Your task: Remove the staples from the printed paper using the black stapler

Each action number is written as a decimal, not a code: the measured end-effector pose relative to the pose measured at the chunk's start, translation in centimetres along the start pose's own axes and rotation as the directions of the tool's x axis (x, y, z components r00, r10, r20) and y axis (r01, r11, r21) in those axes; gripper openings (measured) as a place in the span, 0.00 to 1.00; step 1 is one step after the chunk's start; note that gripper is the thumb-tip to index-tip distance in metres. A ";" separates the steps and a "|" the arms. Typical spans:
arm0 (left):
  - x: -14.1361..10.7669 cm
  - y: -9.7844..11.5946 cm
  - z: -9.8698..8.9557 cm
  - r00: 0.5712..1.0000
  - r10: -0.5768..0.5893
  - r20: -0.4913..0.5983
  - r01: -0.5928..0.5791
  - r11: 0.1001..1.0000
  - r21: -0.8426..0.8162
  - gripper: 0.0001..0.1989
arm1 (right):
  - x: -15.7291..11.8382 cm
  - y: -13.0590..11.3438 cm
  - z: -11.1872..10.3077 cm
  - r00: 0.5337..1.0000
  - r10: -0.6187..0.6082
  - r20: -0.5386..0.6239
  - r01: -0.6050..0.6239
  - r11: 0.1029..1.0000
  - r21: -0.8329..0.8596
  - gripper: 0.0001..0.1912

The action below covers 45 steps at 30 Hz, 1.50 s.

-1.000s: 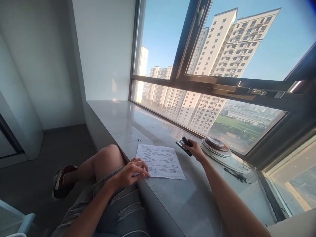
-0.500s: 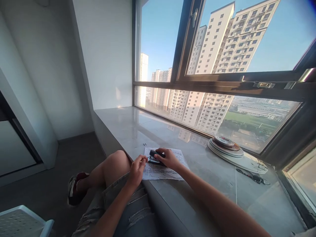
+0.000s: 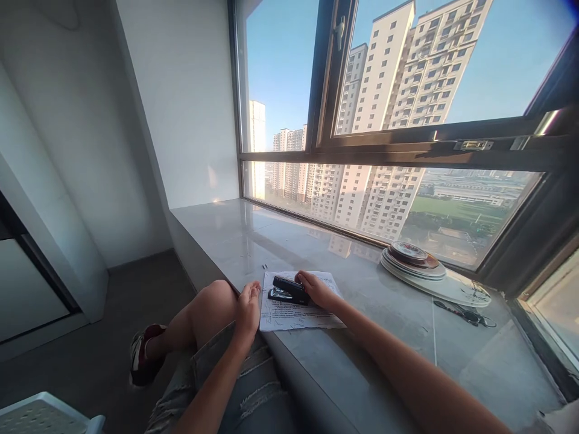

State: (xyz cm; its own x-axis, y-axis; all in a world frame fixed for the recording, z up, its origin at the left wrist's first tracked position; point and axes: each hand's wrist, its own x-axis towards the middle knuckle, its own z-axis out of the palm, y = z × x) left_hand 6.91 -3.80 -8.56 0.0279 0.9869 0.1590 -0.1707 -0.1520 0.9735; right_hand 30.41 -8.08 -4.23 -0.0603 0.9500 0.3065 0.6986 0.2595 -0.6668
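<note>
- Counter (image 3: 353,265): grey, under the window; front edge runs along the person's legs, back edge along the window frame.
- Stack of plates (image 3: 414,265): by the counter's back edge, toward its right-hand end; well apart from both hands.
- Paper (image 3: 294,319): printed sheet, flat, its near left corner close to the counter's front edge. Lies beneath the stapler.
- Right hand (image 3: 316,289): comes in over the paper's right side. Grip partly closed, fingers bent about the stapler's right end; thumb hidden, so cannot tell how firm the hold is.
- Left hand (image 3: 248,301): at the paper's left edge, beside the counter's front edge. Grip loosely half-open, fingers together, nothing seen in it. Cannot tell if it touches the sheet.
- Stapler (image 3: 288,293): black, over the middle of the paper, between the hands. Long axis runs roughly from left hand to right; mouth end gapes toward the left hand. Right hand is nearer, touching; left is just off the mouth end. Key relation, as judged: stapler extends leftward out of the right grip, mouth foremost.
- Two tiny dark bits (image 3: 265,266): on the counter, just beyond the paper's far left corner; too small to identify.
</note>
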 end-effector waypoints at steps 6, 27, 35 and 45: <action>0.1 0.0 -0.4 0.999 0.029 0.016 -0.029 1.000 0.000 0.14 | -0.3 -0.6 -0.2 0.999 0.009 -0.041 -0.009 1.000 0.005 0.19; -0.5 1.8 -0.6 0.972 -0.225 0.066 0.231 0.875 -0.426 0.05 | -2.6 -5.6 2.0 0.724 -0.676 0.139 0.600 0.516 -0.612 0.24; -0.3 2.2 -1.7 0.983 -0.033 -0.180 -0.022 0.955 -0.297 0.13 | -1.7 -4.7 1.8 0.986 -0.169 -0.006 0.168 0.984 -0.065 0.18; -0.5 4.6 -3.0 0.973 0.139 -0.183 -0.181 0.954 -0.240 0.17 | -1.5 -5.4 0.3 0.971 -0.206 -0.119 0.194 0.975 -0.105 0.22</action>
State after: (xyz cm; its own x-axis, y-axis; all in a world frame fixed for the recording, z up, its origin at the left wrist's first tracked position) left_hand 3.16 -4.78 -4.65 -0.1770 0.9493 0.2599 -0.4042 -0.3109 0.8602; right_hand 26.49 -10.83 -1.28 -0.1174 0.8488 0.5156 0.7448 0.4187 -0.5196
